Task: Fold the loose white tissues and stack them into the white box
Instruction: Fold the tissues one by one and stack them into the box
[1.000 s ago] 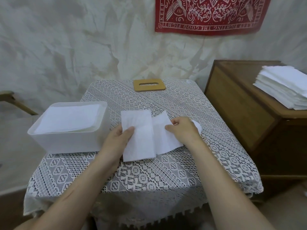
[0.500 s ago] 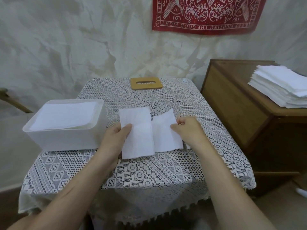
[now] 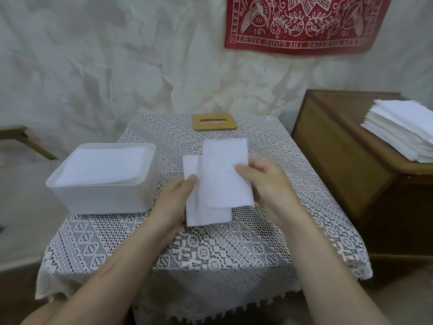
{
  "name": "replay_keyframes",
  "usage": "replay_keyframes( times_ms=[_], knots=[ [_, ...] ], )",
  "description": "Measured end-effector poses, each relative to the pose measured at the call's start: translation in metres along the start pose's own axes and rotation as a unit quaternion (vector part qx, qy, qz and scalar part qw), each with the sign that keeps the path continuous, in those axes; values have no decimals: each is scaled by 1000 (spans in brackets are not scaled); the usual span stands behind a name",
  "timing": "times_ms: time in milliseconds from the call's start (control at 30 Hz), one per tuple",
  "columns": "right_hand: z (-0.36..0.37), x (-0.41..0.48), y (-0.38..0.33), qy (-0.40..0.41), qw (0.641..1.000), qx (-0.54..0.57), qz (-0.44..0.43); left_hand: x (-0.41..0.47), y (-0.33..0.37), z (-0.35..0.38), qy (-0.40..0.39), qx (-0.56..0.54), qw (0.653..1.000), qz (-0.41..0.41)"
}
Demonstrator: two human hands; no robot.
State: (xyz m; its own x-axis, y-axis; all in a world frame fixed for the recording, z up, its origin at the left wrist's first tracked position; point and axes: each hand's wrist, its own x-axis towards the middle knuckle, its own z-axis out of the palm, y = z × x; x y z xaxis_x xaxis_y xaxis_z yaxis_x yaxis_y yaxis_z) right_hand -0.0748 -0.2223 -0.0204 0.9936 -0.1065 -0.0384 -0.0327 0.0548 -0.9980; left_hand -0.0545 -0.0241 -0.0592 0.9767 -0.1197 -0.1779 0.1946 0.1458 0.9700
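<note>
Pinching the left edge of a white tissue (image 3: 218,181), thumb on top and fingers curled beneath, the left hand (image 3: 173,205) holds the sheet over the middle of the lace tablecloth (image 3: 210,252). The right hand (image 3: 267,186) grips the opposite side the same way, its thumb pressing a flap folded leftward across the lower layer, of which a narrow strip shows beside the left thumb. Just left of the left hand stands the white box (image 3: 100,198), open-topped at the table's left edge, with folded tissues (image 3: 103,165) lying flat inside it close to the rim. At the table's far edge lies a wooden lid (image 3: 214,121) with a slot. To the right, a wooden cabinet (image 3: 339,156) carries a stack of loose tissues (image 3: 403,132). A red banner (image 3: 300,22) hangs on the wall behind.
</note>
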Motion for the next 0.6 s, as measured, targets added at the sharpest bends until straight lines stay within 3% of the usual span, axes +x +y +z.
replay_keyframes(
  times_ms=[100,267,600],
  knots=[
    [9,4,12,13,997,-71,1,-1,0,2,-5,-8,1000,11],
    [9,11,18,27,995,-97,-4,-2,0,4,10,-16,1000,6],
    [23,7,20,-4,997,-71,-15,-4,1,3,-7,-20,1000,11]
  ],
)
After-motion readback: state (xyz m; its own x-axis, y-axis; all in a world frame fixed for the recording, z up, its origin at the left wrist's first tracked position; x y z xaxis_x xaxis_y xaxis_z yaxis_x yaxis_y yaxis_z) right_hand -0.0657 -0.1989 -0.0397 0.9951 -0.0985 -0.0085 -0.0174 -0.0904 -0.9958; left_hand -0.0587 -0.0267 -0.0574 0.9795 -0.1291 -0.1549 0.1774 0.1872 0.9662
